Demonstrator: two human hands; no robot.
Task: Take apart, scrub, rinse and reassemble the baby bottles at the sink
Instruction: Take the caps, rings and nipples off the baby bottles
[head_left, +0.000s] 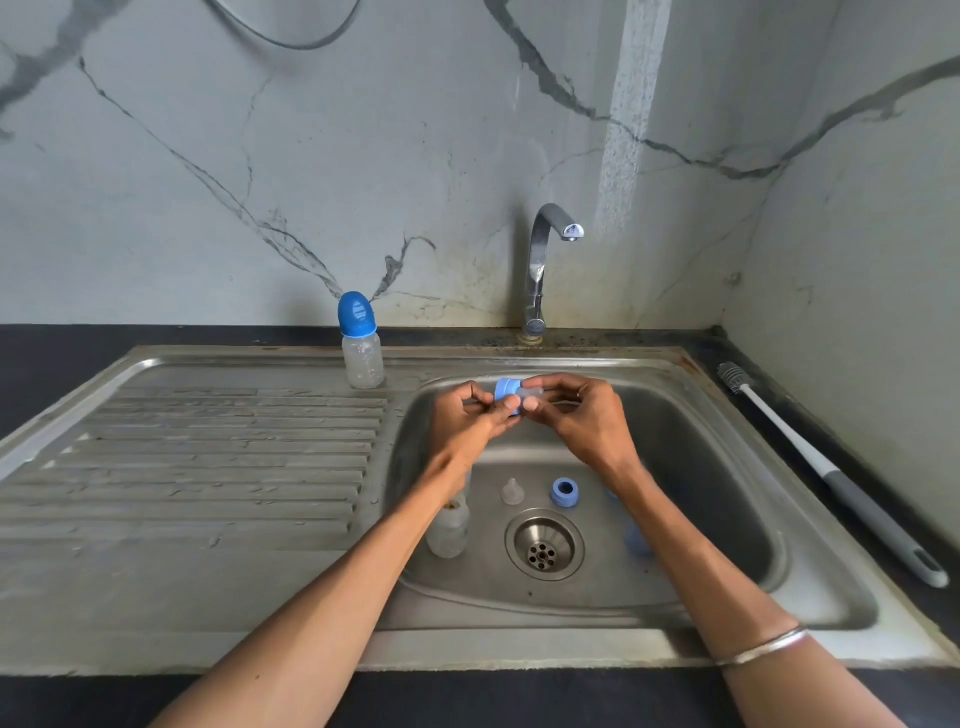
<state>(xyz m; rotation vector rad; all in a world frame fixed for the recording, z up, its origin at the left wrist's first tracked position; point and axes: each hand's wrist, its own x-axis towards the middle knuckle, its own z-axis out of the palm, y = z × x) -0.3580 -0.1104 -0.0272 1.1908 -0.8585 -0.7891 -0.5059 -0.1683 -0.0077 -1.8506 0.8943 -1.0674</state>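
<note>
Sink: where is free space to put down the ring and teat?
Free: the ribbed draining board, from the capped bottle to the front edge. Also the basin floor right of the drain. Crowded: the floor around the drain, with an open bottle, loose teat and blue ring.

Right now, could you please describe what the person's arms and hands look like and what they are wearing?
Both forearms are bare, with no sleeves in view and no gloves on either hand. The right arm wears a thin silver-coloured bangle around the wrist area. The left hand and right hand show no rings that I can make out.
</note>
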